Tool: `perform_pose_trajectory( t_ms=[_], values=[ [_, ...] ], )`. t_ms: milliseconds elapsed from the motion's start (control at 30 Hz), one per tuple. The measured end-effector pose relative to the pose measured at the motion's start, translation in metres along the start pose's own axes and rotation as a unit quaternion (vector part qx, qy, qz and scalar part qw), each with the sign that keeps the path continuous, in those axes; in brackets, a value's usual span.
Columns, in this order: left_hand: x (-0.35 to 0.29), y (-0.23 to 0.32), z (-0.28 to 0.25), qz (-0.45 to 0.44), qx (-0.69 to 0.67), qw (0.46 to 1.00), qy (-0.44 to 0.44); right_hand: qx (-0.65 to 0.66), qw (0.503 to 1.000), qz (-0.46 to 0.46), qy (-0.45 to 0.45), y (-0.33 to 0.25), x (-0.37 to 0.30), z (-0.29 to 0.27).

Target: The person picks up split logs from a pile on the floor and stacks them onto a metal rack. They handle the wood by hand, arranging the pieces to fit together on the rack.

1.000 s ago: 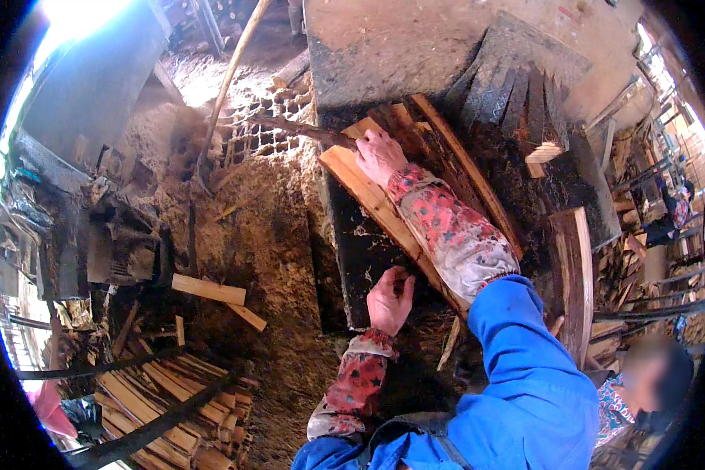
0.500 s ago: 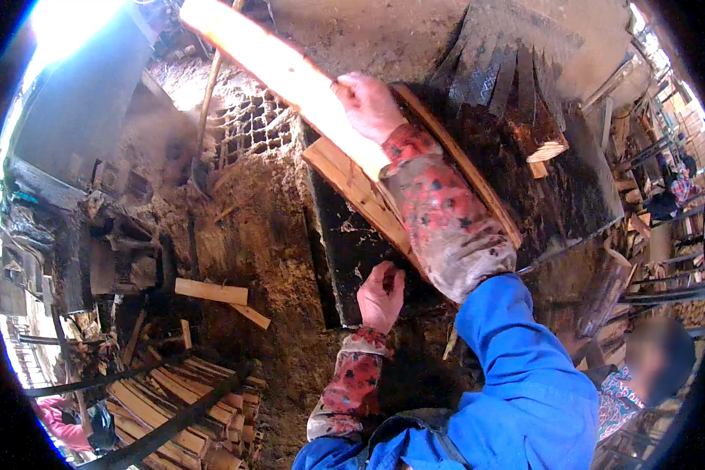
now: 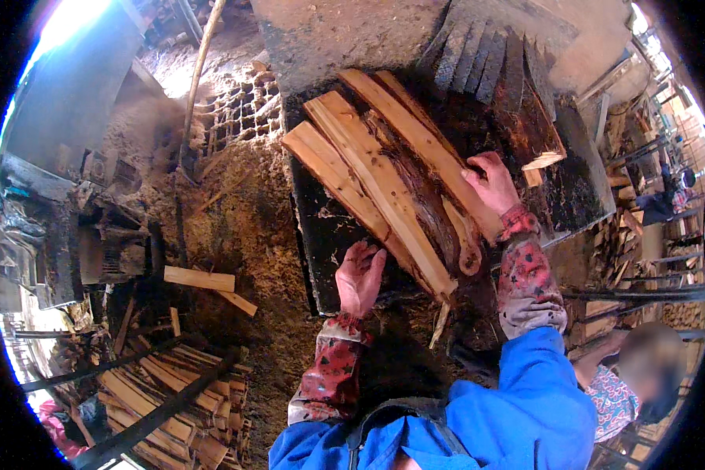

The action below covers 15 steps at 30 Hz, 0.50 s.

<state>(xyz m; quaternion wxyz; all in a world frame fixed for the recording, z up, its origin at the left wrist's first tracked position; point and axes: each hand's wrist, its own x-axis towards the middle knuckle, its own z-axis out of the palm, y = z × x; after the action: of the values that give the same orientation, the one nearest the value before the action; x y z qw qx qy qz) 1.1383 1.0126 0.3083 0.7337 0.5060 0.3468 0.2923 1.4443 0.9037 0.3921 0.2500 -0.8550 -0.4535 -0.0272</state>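
While the right hand [image 3: 491, 186] curls at the right edge of one plank [image 3: 424, 149] (can't tell if it's gripping), the left hand [image 3: 359, 280] sits loosely cupped, looks empty, more planks [image 3: 380, 184] between the two, bare black tabletop [image 3: 319, 227] just ahead.

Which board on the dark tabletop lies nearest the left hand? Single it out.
The leftmost board on the dark tabletop: its outer edge runs closest to the left hand, while the other boards lie farther right.
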Motion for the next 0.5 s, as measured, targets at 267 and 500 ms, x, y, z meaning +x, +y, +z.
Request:
perform_pose_trajectory(
  t_ms=[267,500],
  values=[
    [0.004,0.001,0.038,0.006,-0.040,0.999,0.030,0.068,0.961,0.217,-0.156,0.062,0.020,0.035],
    [0.023,0.011,0.053,0.063,-0.071,0.995,0.027,0.034,0.922,0.185,-0.338,-0.006,0.041,0.022]
  ],
)
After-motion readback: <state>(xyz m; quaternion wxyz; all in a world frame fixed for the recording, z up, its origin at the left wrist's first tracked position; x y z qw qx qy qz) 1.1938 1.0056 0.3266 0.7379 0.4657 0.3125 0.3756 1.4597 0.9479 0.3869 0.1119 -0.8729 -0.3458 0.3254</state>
